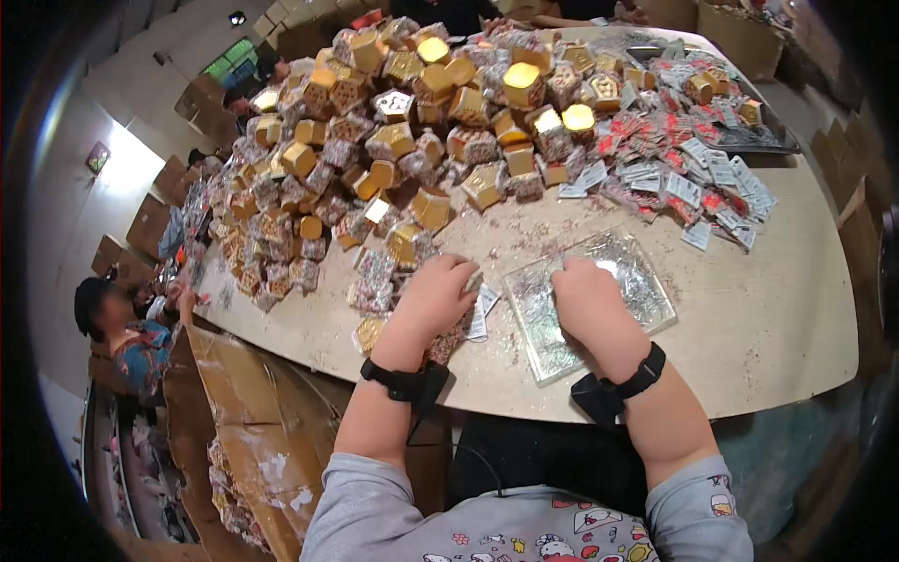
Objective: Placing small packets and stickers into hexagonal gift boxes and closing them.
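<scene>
My left hand [438, 292] is closed at the near side of the table, its fingers curled down beside white-labelled packets [478, 317]. Whatever it grips is hidden under the fingers. Next to it lie a clear bag of small coloured bits [376, 273] and a gold piece [369, 332]. My right hand [585, 298] is also closed, over a square, clear, shiny tray [641, 272] that lies flat. Its fingertips point down toward the tray, and I cannot make out anything between them. Each wrist wears a black band.
A tall heap of gold many-sided boxes [431, 206] and bags of coloured bits covers the far left. Red packets with white labels [688, 178] are piled far right, by a metal tray [768, 140]. Loose bits dot the table [787, 300]. A person [131, 328] works at left near a carton [253, 393].
</scene>
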`<state>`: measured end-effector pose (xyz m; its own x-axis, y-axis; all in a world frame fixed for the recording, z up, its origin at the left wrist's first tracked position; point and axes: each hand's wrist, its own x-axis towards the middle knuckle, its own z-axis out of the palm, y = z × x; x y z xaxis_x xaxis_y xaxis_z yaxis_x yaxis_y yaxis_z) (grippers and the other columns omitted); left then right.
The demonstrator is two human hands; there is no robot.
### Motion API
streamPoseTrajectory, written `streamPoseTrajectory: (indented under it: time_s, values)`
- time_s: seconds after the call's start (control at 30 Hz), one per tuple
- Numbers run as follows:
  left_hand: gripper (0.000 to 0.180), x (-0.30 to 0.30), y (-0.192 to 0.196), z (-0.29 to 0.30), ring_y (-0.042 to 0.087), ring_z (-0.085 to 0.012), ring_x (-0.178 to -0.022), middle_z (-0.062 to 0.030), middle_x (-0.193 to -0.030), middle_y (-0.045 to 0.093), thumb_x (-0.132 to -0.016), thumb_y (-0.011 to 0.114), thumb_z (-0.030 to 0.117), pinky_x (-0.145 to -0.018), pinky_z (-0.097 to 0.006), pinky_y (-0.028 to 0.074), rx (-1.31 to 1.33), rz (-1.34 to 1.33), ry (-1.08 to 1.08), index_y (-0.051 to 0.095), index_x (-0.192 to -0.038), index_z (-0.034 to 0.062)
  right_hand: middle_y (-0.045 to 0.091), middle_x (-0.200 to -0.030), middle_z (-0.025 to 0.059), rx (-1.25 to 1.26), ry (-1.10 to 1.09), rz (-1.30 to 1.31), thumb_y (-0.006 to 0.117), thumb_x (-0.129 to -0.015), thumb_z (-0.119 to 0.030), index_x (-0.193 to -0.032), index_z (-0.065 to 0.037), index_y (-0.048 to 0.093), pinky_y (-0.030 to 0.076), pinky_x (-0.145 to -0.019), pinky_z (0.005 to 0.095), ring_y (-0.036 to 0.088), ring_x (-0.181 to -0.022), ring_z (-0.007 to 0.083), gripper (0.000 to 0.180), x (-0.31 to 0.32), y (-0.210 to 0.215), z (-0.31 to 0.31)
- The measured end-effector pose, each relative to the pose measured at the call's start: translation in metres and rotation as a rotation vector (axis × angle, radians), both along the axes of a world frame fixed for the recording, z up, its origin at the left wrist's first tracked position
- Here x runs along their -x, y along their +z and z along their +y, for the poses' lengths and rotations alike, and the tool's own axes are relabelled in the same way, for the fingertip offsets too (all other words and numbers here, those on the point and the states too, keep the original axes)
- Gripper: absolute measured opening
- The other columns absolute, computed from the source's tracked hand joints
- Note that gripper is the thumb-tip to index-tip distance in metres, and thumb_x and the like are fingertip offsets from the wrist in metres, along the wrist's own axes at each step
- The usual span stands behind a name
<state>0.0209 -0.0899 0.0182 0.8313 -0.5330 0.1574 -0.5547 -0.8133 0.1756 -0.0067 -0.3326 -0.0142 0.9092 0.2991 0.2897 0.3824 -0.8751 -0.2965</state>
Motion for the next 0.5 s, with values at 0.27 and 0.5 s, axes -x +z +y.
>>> streamPoseTrajectory:
  time_s: [0.27,0.5]
  values:
    - [0.032,-0.023,0.001,-0.02,0.057,-0.0325,-0.096,-0.0142,-0.1,0.061,-0.078,0.065,0.012,-0.084,-0.038,0.047,0.025,0.223,0.026,0.063,-0.11,0.0069,0.061,-0.078,0.0136,-0.147,-0.073,-0.083,0.054,-0.076,-0.004,-0.078,-0.003,0.059,0.052,-0.065,0.0392,0.063,-0.077,0.0297,0.006,0.0,-0.002,0.0]
    - [0.015,-0.028,0.014,-0.017,0.059,-0.0337,-0.086,-0.015,-0.086,0.063,-0.078,0.064,0.011,-0.075,-0.039,0.049,-0.165,0.177,0.015,0.066,-0.091,0.0042,0.061,-0.076,0.0127,-0.263,-0.047,-0.133,0.054,-0.076,-0.006,-0.078,-0.006,0.058,0.05,-0.065,0.0433,0.062,-0.075,0.0326,0.005,-0.001,-0.001,0.001]
